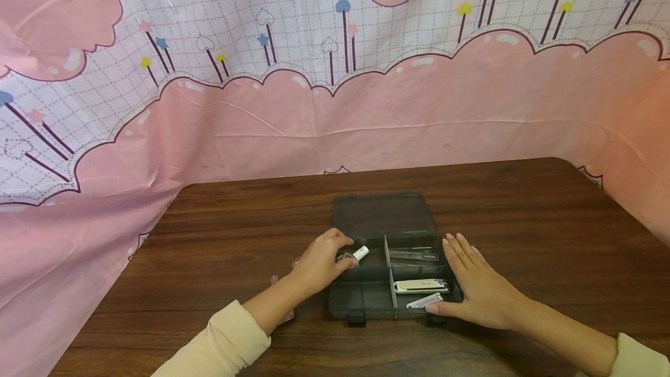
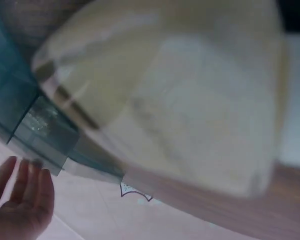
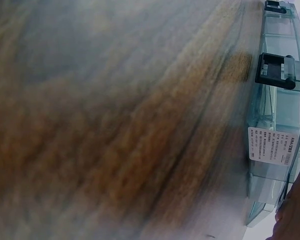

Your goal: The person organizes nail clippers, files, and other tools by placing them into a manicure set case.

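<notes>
A translucent dark plastic organizer box (image 1: pixel 361 304) stands on the table, its lid (image 1: pixel 384 214) folded back. My left hand (image 1: pixel 319 260) pinches a small clear bottle with a white cap (image 1: pixel 361 253) over the left rear compartment. Against the box's right side lies my right hand (image 1: pixel 484 292), fingers straight and thumb over the front right compartment. In that compartment are a cream nail clipper (image 1: pixel 420 286) and a smaller silvery nail clipper (image 1: pixel 425 301). Slim clear-cased pieces (image 1: pixel 413 255) lie behind them. A pale blurred shape fills much of the left wrist view; I cannot tell what it is.
Clear objects, partly hidden, sit beside and under my left forearm, one of them at the table's (image 1: pixel 241 214) front left. Black latches (image 3: pixel 276 71) and a white label (image 3: pixel 273 145) show on the box's side. A patterned pink curtain (image 1: pixel 392 109) hangs behind the table.
</notes>
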The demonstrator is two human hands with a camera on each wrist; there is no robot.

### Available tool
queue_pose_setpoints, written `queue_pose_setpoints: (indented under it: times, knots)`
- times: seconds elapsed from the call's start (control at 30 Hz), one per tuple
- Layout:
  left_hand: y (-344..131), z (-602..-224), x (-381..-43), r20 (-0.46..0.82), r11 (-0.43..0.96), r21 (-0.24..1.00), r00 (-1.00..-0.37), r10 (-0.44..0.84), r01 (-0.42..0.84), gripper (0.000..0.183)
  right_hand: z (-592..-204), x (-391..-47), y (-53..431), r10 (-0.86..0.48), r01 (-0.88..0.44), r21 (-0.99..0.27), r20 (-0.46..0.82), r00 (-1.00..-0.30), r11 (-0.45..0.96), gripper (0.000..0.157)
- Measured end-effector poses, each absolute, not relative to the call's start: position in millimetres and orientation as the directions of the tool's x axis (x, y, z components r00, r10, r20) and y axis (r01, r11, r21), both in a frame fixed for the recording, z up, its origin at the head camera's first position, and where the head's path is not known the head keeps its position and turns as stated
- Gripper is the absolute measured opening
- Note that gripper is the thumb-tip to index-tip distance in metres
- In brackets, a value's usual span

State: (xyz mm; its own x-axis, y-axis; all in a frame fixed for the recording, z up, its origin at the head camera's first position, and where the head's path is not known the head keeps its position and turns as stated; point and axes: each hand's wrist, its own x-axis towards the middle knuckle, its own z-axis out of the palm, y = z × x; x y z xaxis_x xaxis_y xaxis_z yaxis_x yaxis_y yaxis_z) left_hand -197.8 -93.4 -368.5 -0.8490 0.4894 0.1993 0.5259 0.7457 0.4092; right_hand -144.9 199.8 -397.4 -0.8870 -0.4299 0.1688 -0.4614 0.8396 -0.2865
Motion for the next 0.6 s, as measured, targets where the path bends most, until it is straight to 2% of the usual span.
queue_pose_setpoints:
  times: [0.13,0.37,0.6]
  knots:
    - [-97,-362,-190,0.270,0.723,0.409,-0.831,0.486,0.557,0.035,-399,-145,201,-0.430,-0.459,-0.286,0.162,-0.888,0.841,0.111]
    - [-110,-353,-179,0.392,0.685,0.465,-0.824,0.409,0.561,0.023,-399,-146,201,-0.436,-0.466,-0.284,0.163,-0.885,0.838,0.110]
    - [-127,-354,-169,0.465,0.661,0.490,-0.812,0.353,0.568,0.018,-398,-145,199,-0.437,-0.469,-0.289,0.172,-0.883,0.835,0.110]
